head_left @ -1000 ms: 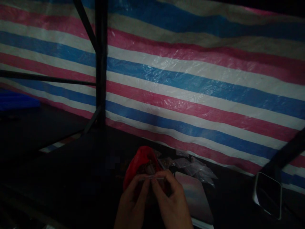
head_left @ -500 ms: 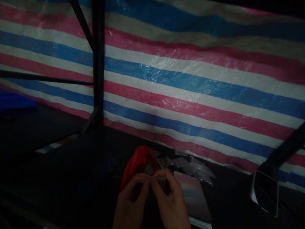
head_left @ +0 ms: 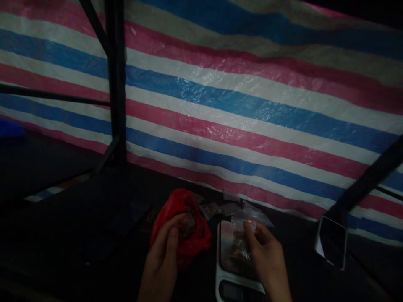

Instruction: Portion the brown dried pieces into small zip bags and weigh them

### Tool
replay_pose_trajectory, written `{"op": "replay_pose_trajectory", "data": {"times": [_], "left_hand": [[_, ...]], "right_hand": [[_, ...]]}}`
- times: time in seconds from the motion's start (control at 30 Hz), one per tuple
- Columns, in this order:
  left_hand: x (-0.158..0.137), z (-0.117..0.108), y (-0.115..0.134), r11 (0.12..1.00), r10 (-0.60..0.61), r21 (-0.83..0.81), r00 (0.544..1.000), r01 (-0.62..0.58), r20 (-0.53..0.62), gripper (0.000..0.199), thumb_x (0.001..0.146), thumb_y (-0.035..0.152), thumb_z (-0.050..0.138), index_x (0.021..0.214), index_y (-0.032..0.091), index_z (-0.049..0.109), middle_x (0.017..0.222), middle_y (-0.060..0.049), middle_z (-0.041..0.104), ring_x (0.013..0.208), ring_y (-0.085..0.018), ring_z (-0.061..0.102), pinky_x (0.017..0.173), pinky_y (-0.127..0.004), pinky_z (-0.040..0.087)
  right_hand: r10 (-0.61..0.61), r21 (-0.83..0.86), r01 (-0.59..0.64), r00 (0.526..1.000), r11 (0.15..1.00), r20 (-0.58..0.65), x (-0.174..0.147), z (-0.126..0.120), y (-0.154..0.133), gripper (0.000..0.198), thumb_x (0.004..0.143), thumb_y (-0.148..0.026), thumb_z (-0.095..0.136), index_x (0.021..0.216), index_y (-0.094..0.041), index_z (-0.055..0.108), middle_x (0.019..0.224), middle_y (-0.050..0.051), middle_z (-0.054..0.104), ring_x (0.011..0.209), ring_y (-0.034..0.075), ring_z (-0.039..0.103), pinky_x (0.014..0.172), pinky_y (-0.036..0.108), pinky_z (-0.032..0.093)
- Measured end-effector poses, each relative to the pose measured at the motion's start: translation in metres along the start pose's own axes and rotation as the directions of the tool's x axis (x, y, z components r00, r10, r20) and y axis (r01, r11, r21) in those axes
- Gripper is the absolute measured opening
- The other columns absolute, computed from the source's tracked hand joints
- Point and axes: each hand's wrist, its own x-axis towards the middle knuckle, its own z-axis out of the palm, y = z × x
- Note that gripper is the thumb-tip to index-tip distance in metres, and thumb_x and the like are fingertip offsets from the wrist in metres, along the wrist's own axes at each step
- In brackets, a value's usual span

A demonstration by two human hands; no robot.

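In the head view my right hand (head_left: 267, 256) pinches the top of a small clear zip bag (head_left: 239, 245) with brownish bits inside. The bag is over the pan of a white digital scale (head_left: 222, 279); I cannot tell whether it rests there. My left hand (head_left: 165, 247) is at the near left side of an open red plastic bag (head_left: 201, 241), fingers stretched over its mouth and thumb apart. Dark brownish contents and something clear show inside the red bag, close to my left fingertips. The picture is very dark, so fine detail is lost.
Several small clear zip bags (head_left: 256, 216) lie behind the scale, and a filled one (head_left: 211, 209) beside the red bag. A phone (head_left: 331, 243) leans at the right by a dark bar. Behind stand a dark post (head_left: 117, 105) and a striped plastic sheet (head_left: 220, 126).
My hands were together in front of the red bag, pinching something small. Now they are apart: the right has moved onto the scale with the zip bag, the left to the red bag.
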Motion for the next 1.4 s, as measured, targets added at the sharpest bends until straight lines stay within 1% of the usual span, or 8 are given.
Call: {"op": "replay_pose_trajectory", "data": {"times": [0.1,0.17,0.27,0.37,0.6,0.87,1.2,1.4], "left_hand": [[0.002,-0.001,0.003,0.999,0.035,0.027,0.998,-0.034,-0.052,0.079,0.075,0.093,0.056,0.109,0.026,0.078,0.124,-0.009,0.08,0.121,-0.033,0.072,0.108,-0.05,0.058],[0.003,-0.002,0.002,0.997,0.057,0.049,0.994,-0.053,-0.092,0.079,0.073,0.094,0.056,0.106,0.025,0.077,0.119,-0.009,0.081,0.116,-0.032,0.073,0.104,-0.048,0.059],[0.003,-0.003,-0.002,0.988,0.129,0.096,0.985,-0.119,-0.114,0.072,0.079,0.09,0.055,0.103,0.025,0.076,0.114,-0.007,0.08,0.11,-0.028,0.074,0.099,-0.042,0.061],[0.002,-0.006,-0.004,0.957,0.255,0.172,0.96,-0.233,-0.118,0.054,0.093,0.074,0.051,0.102,0.026,0.075,0.11,-0.005,0.079,0.106,-0.023,0.073,0.095,-0.035,0.059],[-0.001,-0.012,-0.001,0.828,0.52,0.3,0.848,-0.474,-0.096,0.024,0.103,0.036,0.048,0.098,0.029,0.07,0.099,0.002,0.071,0.093,-0.013,0.07,0.084,-0.021,0.055],[-0.002,-0.015,0.001,0.737,0.633,0.355,0.772,-0.575,-0.064,0.022,0.103,0.026,0.047,0.096,0.03,0.067,0.093,0.004,0.067,0.084,-0.011,0.067,0.077,-0.019,0.053],[-0.001,-0.02,-0.001,0.72,0.639,0.382,0.768,-0.58,-0.04,0.023,0.103,0.025,0.047,0.095,0.029,0.068,0.093,0.004,0.068,0.083,-0.013,0.067,0.076,-0.022,0.052],[-0.001,-0.021,0.002,0.725,0.631,0.388,0.775,-0.568,-0.044,0.022,0.103,0.025,0.048,0.093,0.028,0.068,0.09,0.003,0.069,0.082,-0.015,0.068,0.073,-0.026,0.052]], "right_hand": [[-0.185,-0.272,0.113,0.949,0.956,-0.257,0.011,-0.007,0.023,0.077,0.075,-0.074,0.057,0.114,-0.012,0.079,0.123,0.027,0.073,0.123,0.047,0.064,0.105,0.06,0.044],[-0.251,-0.355,0.117,0.898,0.927,-0.361,0.011,-0.014,0.028,0.071,0.082,-0.066,0.052,0.12,-0.011,0.077,0.127,0.028,0.07,0.128,0.046,0.061,0.109,0.061,0.041],[-0.229,-0.341,0.056,0.841,0.938,-0.49,0.004,-0.03,0.023,0.061,0.089,-0.054,0.046,0.122,-0.012,0.075,0.123,0.026,0.072,0.126,0.043,0.063,0.112,0.06,0.039],[-0.165,-0.287,-0.017,0.785,0.958,-0.598,-0.003,-0.04,0.015,0.057,0.09,-0.05,0.044,0.119,-0.014,0.076,0.12,0.025,0.073,0.125,0.044,0.063,0.113,0.061,0.039],[-0.084,-0.192,-0.063,0.737,0.979,-0.67,-0.002,-0.039,0.01,0.049,0.086,-0.048,0.047,0.111,-0.018,0.077,0.115,0.022,0.074,0.115,0.043,0.066,0.107,0.061,0.045],[-0.103,-0.18,-0.013,0.778,0.984,-0.62,-0.001,-0.036,0.012,0.049,0.083,-0.054,0.047,0.101,-0.021,0.077,0.109,0.019,0.074,0.111,0.042,0.065,0.102,0.058,0.046],[-0.169,-0.191,0.09,0.876,0.977,-0.452,0.009,-0.028,0.022,0.048,0.077,-0.059,0.05,0.093,-0.022,0.077,0.105,0.017,0.078,0.105,0.038,0.068,0.1,0.053,0.048],[-0.187,-0.367,0.118,0.97,0.923,-0.158,0.002,-0.014,0.015,0.047,0.082,-0.059,0.055,0.1,-0.024,0.08,0.101,0.015,0.08,0.101,0.039,0.07,0.089,0.05,0.049]]}}
